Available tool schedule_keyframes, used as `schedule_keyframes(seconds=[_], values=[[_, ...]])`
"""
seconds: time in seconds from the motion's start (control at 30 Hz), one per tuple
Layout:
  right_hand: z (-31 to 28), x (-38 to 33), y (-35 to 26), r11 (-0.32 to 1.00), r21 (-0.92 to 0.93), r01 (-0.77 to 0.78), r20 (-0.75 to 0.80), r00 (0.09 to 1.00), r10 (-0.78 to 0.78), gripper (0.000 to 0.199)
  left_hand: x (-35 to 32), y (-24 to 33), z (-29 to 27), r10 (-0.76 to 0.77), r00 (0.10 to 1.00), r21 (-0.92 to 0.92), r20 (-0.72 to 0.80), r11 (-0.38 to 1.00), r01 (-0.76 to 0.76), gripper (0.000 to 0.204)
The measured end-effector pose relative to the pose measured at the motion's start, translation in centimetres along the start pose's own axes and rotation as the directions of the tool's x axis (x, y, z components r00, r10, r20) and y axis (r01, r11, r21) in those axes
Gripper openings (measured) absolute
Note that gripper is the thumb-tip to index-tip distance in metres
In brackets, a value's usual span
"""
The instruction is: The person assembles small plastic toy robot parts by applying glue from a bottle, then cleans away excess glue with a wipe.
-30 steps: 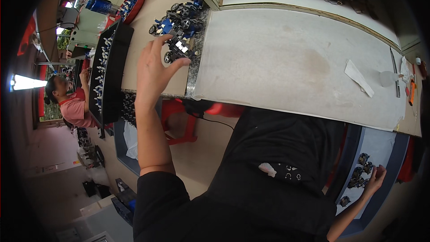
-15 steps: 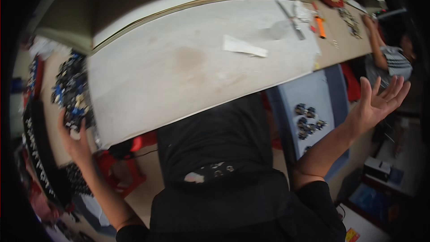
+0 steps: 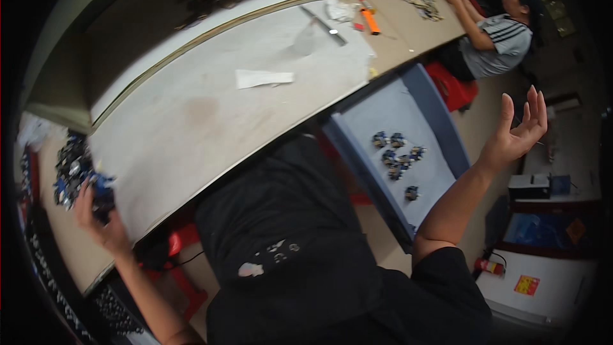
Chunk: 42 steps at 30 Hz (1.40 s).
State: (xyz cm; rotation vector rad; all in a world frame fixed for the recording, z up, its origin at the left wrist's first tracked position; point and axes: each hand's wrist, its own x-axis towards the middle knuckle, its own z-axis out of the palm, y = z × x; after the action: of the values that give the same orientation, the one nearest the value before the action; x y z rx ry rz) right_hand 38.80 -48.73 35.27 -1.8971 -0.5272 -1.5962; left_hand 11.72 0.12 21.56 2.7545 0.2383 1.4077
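The left hand (image 3: 102, 220) closes its fingers (image 3: 86, 201) around a few small blue-and-black parts (image 3: 99, 188) — they sit inside the curl, at the near edge of the parts pile (image 3: 70, 169) on the bench (image 3: 211, 115). The right hand (image 3: 517, 134) is raised palm-up, fingers spread wide, holding nothing; it hangs out beyond the grey tray (image 3: 434, 121), well apart from the loose parts (image 3: 397, 155) lying in it. A paper slip (image 3: 263, 78) lies on the bench — farther off, another person (image 3: 491, 32) sits at the far end.

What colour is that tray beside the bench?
Pale blue tray, clearest in the head view.
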Motion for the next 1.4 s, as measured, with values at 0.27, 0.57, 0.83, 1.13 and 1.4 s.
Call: schedule_keyframes(seconds=[0.27, 0.57, 0.83, 1.13, 1.4], values=[[9.7, -11.6, -4.0, 0.547, 0.284, -0.788, 0.841, 0.479, 0.253, 0.034, 5.3, 11.2, 10.8, -0.401, 0.823, -0.482, 0.402, 0.672, 0.563, 0.058], [17.4, -13.6, -6.0, 0.633, 0.257, -0.730, 0.795, 0.532, 0.291, 0.056, 5.3, 11.5, 8.8, -0.411, 0.756, -0.372, 0.509, 0.687, 0.624, 0.077], [18.3, -14.6, -5.9, 0.622, 0.222, -0.751, 0.815, 0.493, 0.305, 0.052, 7.6, 11.3, 7.9, -0.307, 0.790, -0.160, 0.530, 0.879, 0.449, 0.056], [18.4, -14.2, -6.2, 0.598, 0.172, -0.783, 0.816, 0.453, 0.359, 0.038, 5.3, 10.9, 7.1, -0.267, 0.781, -0.533, 0.564, 0.605, 0.592, 0.060], [14.4, -14.1, -7.8, 0.430, 0.373, -0.822, 0.742, 0.543, 0.393, 0.028, 4.2, 10.6, 7.1, -0.299, 0.746, -0.278, 0.595, 0.794, 0.540, 0.063]])
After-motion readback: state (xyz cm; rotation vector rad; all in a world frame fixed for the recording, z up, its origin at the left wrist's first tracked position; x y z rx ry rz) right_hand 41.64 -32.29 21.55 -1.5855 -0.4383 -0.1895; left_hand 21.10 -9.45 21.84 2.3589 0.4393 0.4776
